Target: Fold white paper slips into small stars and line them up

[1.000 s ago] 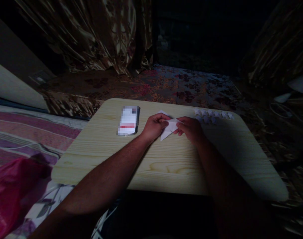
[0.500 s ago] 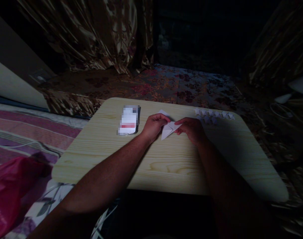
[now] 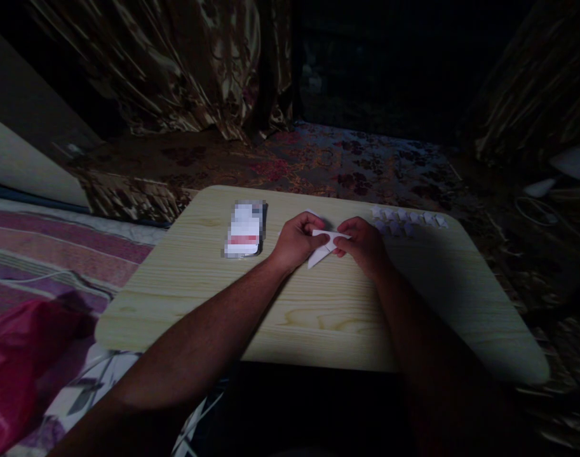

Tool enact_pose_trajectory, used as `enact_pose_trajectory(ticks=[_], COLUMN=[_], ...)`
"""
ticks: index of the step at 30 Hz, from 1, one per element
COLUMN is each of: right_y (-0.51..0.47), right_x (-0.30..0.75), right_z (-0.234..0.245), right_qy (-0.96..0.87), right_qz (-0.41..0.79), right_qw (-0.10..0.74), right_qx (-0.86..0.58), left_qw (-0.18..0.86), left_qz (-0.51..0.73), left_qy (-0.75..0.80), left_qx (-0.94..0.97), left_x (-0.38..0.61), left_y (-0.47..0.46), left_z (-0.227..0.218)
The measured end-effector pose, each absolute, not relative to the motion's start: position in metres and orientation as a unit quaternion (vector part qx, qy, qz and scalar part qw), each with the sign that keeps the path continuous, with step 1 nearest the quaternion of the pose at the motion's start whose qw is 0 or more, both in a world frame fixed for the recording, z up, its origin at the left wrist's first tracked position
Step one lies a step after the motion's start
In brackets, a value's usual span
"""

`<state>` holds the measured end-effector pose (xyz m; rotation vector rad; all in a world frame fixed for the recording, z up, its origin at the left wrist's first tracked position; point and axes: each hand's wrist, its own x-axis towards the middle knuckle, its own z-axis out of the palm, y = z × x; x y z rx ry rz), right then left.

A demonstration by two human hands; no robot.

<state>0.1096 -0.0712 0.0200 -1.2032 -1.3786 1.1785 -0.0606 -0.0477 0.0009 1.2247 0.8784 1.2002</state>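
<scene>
A small white folded paper piece (image 3: 324,246) lies on the pale wooden table (image 3: 318,304), pinched from both sides. My left hand (image 3: 296,240) curls its fingers over the paper's left part. My right hand (image 3: 361,243) grips its right tip with closed fingers. Several small folded white paper pieces (image 3: 408,220) sit in a row at the table's far right, just beyond my right hand.
A phone-sized white and red object (image 3: 244,237) lies on the table left of my hands. Patterned bedding (image 3: 318,158) and curtains (image 3: 175,63) lie beyond the table. A pink cloth (image 3: 27,362) and a striped cover (image 3: 56,247) are at the left.
My two hands have drawn closer together over the paper, and more of the paper is covered by my fingers. The rest has not moved.
</scene>
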Motion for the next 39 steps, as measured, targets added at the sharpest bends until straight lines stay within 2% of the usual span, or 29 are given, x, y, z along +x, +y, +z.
enact_pose_trajectory(ticks=[14,24,39], right_y=[-0.065,-0.064,-0.068], right_x=[0.112,0.114,0.111], right_z=[0.009,0.009,0.013], right_qy=[-0.595,-0.576,-0.592], right_qz=[0.447,0.444,0.433], right_qw=[0.454,0.448,0.450], right_qx=[-0.490,-0.519,-0.509], left_qw=[0.559,0.490,0.498], left_qz=[0.493,0.511,0.498], left_qy=[0.365,0.416,0.416], left_qx=[0.558,0.571,0.575], left_x=[-0.059,-0.062,-0.061], left_y=[-0.050,-0.049,-0.051], left_z=[0.003,0.004,0.005])
